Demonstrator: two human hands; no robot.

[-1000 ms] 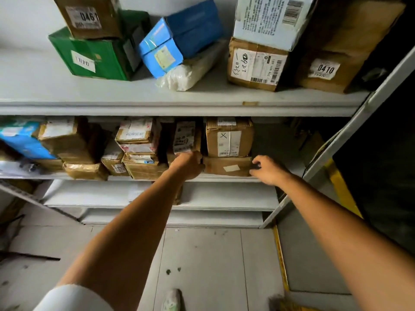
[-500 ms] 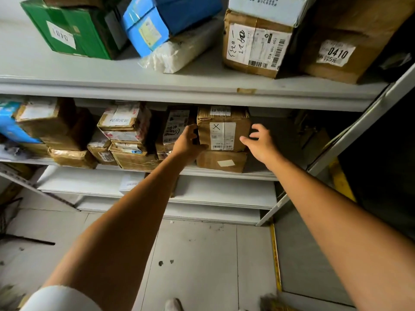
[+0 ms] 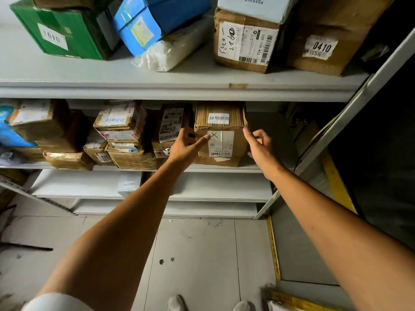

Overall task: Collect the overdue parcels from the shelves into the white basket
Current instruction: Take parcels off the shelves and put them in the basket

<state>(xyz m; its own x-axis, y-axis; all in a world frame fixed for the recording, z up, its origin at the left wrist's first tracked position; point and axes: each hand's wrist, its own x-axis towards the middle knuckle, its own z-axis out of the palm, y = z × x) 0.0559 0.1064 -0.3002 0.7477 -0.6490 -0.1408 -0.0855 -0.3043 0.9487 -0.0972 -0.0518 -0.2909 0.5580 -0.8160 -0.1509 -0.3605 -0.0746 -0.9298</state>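
Grey tiled floor (image 3: 202, 254) nearest, stained, with a yellow stripe (image 3: 273, 243) to its right; both forearms reach forward over it.

Left hand (image 3: 184, 147): thumb laid straight across the front label of the X-marked box (image 3: 222, 140). Its fingers are slipped into the gap at the box's left side with tips hidden, so can't tell if a grip is closed.

Right hand (image 3: 260, 147): forefinger straight, touching the box's upper right corner; other fingers loosely curled, holding nothing.

Box sits between the two sets of fingers, on a flat carton (image 3: 206, 161), on the middle shelf (image 3: 224, 169). White basket not in view.

Risks, judged:
- Box top sits close under the upper shelf (image 3: 157, 90), so lifting before sliding out would likely jam it.
- Tall parcel (image 3: 171, 124) stands just left of the left fingers; a pull could drag or tip it.
- Flat carton below the fingers may slide out too.
- One-fingertip contact on the right is weak, so the box could twist and drop.

Farther, above the fingers: green box (image 3: 56, 32), blue box (image 3: 168, 14), box labelled 0410 (image 3: 321, 50). Dim room, dark opening far right.
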